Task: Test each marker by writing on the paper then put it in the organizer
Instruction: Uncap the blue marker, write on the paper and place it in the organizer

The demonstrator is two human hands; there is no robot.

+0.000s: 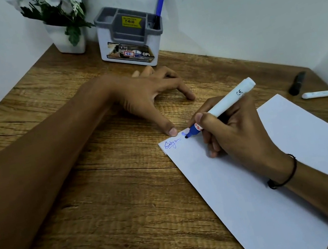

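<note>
My right hand (236, 131) grips a white marker with a blue tip (227, 102), and the tip touches the top left corner of the white paper (259, 195), beside a blue handwritten word. My left hand (149, 96) rests on the wooden table with fingers spread, its thumb near the paper's corner. The grey and white organizer (130, 36) stands at the back against the wall, with a blue pen (160, 6) upright in its right slot. At the right lie a white marker with a black cap (322, 94) and a black marker (297, 83).
A white pot of white flowers (63, 21) stands left of the organizer. White walls close the table at the back and right. The wooden tabletop (106, 200) stretches left of the paper.
</note>
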